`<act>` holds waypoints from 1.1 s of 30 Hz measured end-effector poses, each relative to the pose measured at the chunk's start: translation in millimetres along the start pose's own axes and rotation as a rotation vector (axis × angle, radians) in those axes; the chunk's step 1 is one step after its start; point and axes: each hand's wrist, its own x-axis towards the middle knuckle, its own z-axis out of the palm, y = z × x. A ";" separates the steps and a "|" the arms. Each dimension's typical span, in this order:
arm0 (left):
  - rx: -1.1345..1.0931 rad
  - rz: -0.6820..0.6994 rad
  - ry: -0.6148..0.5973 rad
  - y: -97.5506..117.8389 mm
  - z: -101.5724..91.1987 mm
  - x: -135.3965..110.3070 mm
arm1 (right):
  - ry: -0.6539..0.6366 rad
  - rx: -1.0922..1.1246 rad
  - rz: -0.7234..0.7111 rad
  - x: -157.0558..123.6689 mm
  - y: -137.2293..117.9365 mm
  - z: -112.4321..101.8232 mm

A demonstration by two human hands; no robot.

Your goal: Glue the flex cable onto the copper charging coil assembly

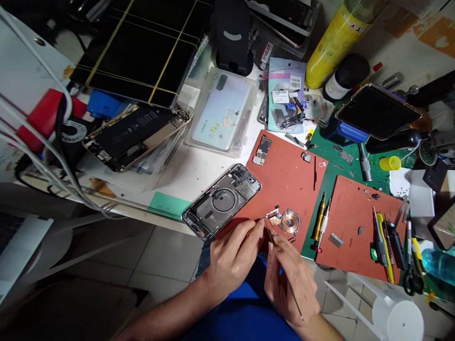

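Observation:
My left hand [234, 253] is closed, its thumb and fingertips pinching one end of a small flex cable [273, 214]. A round copper charging coil [290, 221] lies on the red mat beside that cable and looks joined to it. My right hand [294, 279] is wrapped around a slim dark metal tool [295, 300], its working tip close to the left fingertips. Whether the tip touches the cable cannot be made out. To the left, an opened phone housing [223, 201] rests partly on the mat, its inside facing up.
On the red mat [284, 166] lie a logic board [262, 150] and small parts. Screwdrivers [322, 220] stand between it and a second mat [355, 237] with more tools. Behind are a boxed phone [222, 111], a yellow can [337, 42] and a phone on a stand [378, 111].

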 end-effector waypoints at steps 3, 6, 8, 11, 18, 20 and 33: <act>0.009 -0.005 -0.001 0.5 -0.7 0.6 | 0.023 -0.006 0.004 -1.4 -0.4 1.4; 0.004 0.001 -0.001 0.5 -1.1 0.6 | 0.038 -0.011 0.011 -2.2 -1.0 3.3; 0.001 0.002 -0.003 0.3 -1.2 0.4 | 0.045 -0.004 0.015 -2.5 -0.9 3.8; 0.003 0.002 -0.008 0.1 -1.4 0.3 | 0.053 0.013 0.007 -3.4 0.5 2.9; 0.032 0.022 -0.008 0.0 -1.4 3.9 | 0.048 -0.012 -0.015 -6.9 5.3 1.4; 0.031 0.032 -0.004 -0.1 -1.4 4.9 | 0.055 -0.008 -0.014 -7.8 5.8 2.0; 0.030 0.038 -0.030 -1.6 -1.4 0.9 | 0.024 -0.012 0.007 -8.0 5.6 1.4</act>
